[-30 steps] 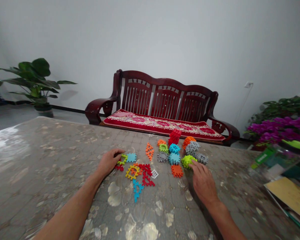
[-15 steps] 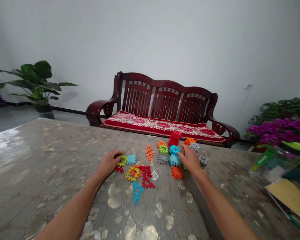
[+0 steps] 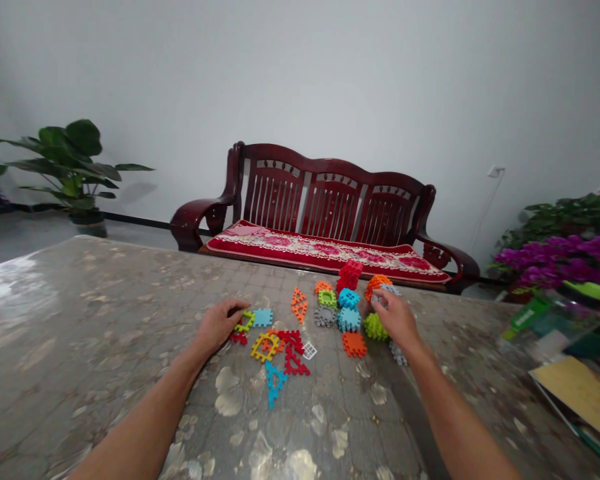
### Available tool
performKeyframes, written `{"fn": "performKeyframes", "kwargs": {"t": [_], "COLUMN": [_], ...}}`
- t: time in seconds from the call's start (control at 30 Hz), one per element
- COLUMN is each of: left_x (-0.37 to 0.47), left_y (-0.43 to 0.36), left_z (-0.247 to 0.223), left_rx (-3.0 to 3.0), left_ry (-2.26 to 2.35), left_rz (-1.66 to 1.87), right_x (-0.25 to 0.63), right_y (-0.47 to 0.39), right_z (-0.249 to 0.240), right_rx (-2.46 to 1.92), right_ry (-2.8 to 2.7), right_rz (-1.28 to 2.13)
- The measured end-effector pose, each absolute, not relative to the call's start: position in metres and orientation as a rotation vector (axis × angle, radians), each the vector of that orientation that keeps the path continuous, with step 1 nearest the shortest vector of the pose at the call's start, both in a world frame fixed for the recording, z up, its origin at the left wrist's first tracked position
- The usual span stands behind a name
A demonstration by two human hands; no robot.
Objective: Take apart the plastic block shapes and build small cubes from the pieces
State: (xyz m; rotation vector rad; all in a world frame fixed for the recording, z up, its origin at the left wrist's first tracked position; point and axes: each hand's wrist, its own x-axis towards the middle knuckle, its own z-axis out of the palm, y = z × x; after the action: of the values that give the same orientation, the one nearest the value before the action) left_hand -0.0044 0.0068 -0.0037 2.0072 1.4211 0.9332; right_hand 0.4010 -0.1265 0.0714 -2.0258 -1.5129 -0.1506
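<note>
1. The left hand [image 3: 221, 327], left of centre, rests against a lime-green notched frame [image 3: 251, 319]; whether it grips, I cannot tell. Light contact should avoid nudging the light-blue tile [image 3: 263, 318].
2. The right hand [image 3: 396, 319], right of centre, reaches gray toothed tiles [image 3: 391, 289] (grasp hidden, cannot tell). A narrow pinch should spare the orange stack [image 3: 375, 285] and lime-green stack [image 3: 374, 327].

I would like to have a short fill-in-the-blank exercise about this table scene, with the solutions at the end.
1. The solid square nearest to the left hand is light ____.
2. The small lattice piece beside the red pieces is ____.
3. The round-holed frame just beyond the blue pieces is ____.
4. The flowers at far right are ____.

Missing words: blue; white; yellow; purple.
</note>
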Motion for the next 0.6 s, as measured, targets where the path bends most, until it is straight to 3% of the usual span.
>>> {"fn": "performKeyframes", "kwargs": {"t": [0.1,0.23,0.6], "left_x": [-0.004,-0.004,-0.005], "left_y": [0.007,0.006,0.007], "left_z": [-0.004,-0.001,-0.002], "left_rx": [2.011,2.004,2.023], "left_ry": [1.417,1.427,1.422], "left_rz": [0.926,0.913,0.898], "right_x": [0.415,0.416,0.407], "right_y": [-0.156,-0.181,-0.165], "right_z": [0.074,0.069,0.072], "right_rx": [-2.157,-2.235,-2.442], "right_ry": [-1.496,-1.691,-1.86], "right_rz": [-0.083,-0.277,-0.341]}}
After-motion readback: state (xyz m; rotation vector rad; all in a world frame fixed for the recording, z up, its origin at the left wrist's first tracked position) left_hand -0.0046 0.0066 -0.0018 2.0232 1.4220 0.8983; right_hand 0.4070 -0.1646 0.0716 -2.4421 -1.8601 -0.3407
